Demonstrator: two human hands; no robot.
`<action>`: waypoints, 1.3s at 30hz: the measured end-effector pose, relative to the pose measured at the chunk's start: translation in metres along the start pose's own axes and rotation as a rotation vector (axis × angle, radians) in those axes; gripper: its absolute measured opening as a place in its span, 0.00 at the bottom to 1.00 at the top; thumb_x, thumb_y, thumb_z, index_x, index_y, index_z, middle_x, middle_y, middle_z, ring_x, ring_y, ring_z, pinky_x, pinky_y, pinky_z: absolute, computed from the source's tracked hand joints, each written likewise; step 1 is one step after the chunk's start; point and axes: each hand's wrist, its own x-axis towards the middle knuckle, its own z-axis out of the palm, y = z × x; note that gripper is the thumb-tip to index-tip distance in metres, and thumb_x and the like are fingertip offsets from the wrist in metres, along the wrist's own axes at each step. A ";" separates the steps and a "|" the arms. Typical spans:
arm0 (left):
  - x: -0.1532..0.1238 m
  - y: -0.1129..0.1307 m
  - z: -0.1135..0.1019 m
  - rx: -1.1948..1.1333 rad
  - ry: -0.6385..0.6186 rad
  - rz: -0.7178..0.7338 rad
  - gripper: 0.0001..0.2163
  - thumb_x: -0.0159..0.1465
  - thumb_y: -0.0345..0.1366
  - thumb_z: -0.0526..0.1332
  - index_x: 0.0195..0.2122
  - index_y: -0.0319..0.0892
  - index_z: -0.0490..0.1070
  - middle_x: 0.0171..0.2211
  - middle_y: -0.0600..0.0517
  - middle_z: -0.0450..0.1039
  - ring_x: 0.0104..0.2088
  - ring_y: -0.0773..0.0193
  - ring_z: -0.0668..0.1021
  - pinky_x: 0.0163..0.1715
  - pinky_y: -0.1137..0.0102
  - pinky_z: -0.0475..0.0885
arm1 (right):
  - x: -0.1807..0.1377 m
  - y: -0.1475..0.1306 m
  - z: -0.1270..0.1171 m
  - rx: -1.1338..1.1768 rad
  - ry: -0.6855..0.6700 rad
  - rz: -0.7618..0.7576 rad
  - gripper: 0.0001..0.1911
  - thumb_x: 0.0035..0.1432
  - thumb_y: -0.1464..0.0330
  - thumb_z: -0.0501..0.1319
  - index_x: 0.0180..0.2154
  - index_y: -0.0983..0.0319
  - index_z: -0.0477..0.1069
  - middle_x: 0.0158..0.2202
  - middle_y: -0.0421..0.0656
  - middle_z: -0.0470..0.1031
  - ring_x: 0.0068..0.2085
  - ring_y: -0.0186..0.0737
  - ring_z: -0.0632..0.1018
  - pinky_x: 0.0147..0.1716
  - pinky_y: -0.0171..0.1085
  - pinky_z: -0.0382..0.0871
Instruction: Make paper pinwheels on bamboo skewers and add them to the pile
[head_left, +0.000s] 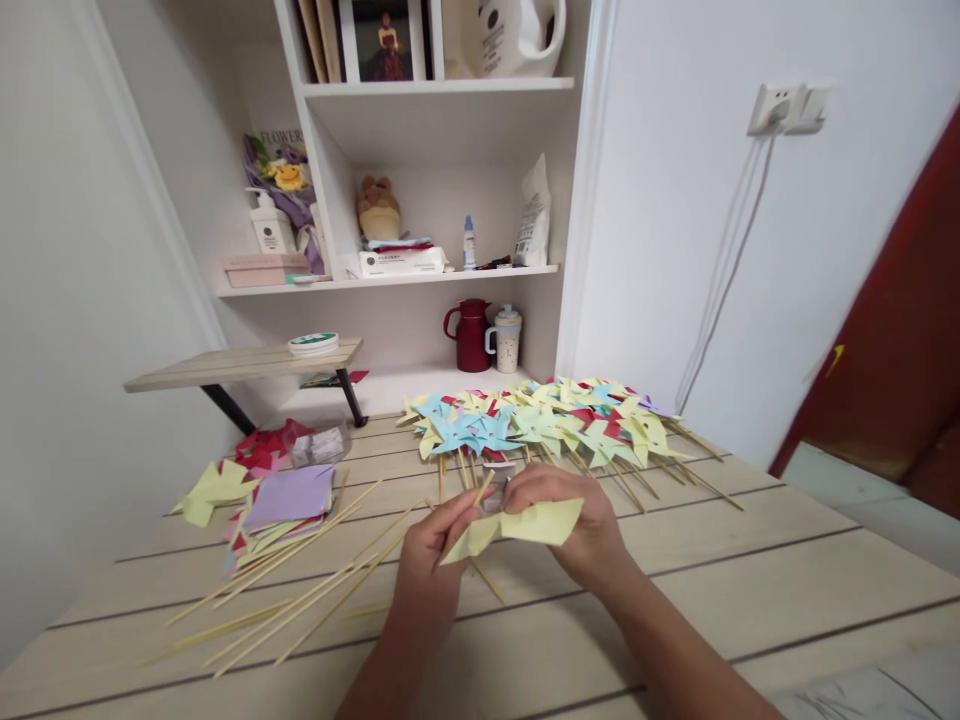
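Observation:
Both my hands are together over the middle of the table. A pale yellow paper pinwheel point(541, 522) is in the fingers of my right hand point(574, 500), its blades pointing to both sides. My left hand point(436, 540) is closed on a thin wooden stick point(485, 486), whose tip sticks up above the thumb. One blade of the pinwheel reaches across to the left fingers. My fingers hide the spot where stick and paper meet. Just beyond the hands is a small clear box point(499, 472), partly covered by them.
Finished pinwheels on sticks point(536, 425) lie heaped at the back. Left of my hands are loose sticks point(311, 595), a stack of coloured paper squares point(291, 497), a yellow folded pinwheel point(214, 492) and a clear box point(321, 445). A raised wooden stand point(247, 365) is behind them.

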 end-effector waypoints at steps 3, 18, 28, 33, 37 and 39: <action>-0.005 0.006 0.004 0.028 0.038 0.040 0.15 0.60 0.40 0.62 0.45 0.44 0.81 0.43 0.46 0.82 0.42 0.54 0.80 0.41 0.63 0.75 | 0.001 -0.002 0.000 -0.013 0.026 -0.011 0.05 0.59 0.73 0.64 0.34 0.59 0.77 0.31 0.44 0.79 0.32 0.39 0.79 0.32 0.38 0.72; -0.007 0.001 -0.003 0.092 -0.048 0.094 0.19 0.55 0.32 0.59 0.47 0.45 0.80 0.43 0.48 0.82 0.40 0.54 0.81 0.36 0.66 0.76 | 0.002 -0.003 0.003 -0.012 0.063 -0.020 0.07 0.57 0.77 0.65 0.34 0.59 0.78 0.31 0.44 0.80 0.32 0.39 0.80 0.33 0.37 0.73; -0.005 0.002 -0.004 0.109 -0.051 0.062 0.17 0.57 0.35 0.60 0.46 0.42 0.80 0.34 0.47 0.81 0.38 0.54 0.81 0.35 0.65 0.76 | 0.002 -0.003 0.004 0.004 0.046 0.008 0.08 0.57 0.77 0.65 0.35 0.58 0.78 0.32 0.43 0.80 0.33 0.38 0.79 0.34 0.37 0.72; -0.005 0.002 -0.005 0.170 -0.046 0.102 0.17 0.58 0.36 0.59 0.46 0.41 0.81 0.29 0.48 0.81 0.42 0.51 0.81 0.42 0.62 0.76 | 0.002 -0.003 0.004 0.001 0.055 0.022 0.08 0.57 0.77 0.65 0.34 0.58 0.77 0.30 0.41 0.80 0.31 0.36 0.78 0.33 0.35 0.71; -0.005 0.001 -0.005 0.210 -0.025 0.189 0.16 0.58 0.34 0.58 0.44 0.42 0.81 0.35 0.48 0.83 0.43 0.52 0.82 0.47 0.61 0.75 | 0.002 -0.005 0.005 0.001 0.063 0.033 0.07 0.58 0.76 0.64 0.34 0.58 0.77 0.30 0.41 0.79 0.31 0.35 0.78 0.32 0.35 0.71; -0.005 0.000 -0.005 0.232 -0.024 0.234 0.16 0.58 0.33 0.57 0.44 0.42 0.81 0.40 0.47 0.83 0.43 0.52 0.82 0.48 0.62 0.74 | 0.003 -0.005 0.005 -0.001 0.065 0.027 0.07 0.58 0.76 0.65 0.34 0.59 0.77 0.29 0.41 0.79 0.31 0.35 0.78 0.32 0.35 0.71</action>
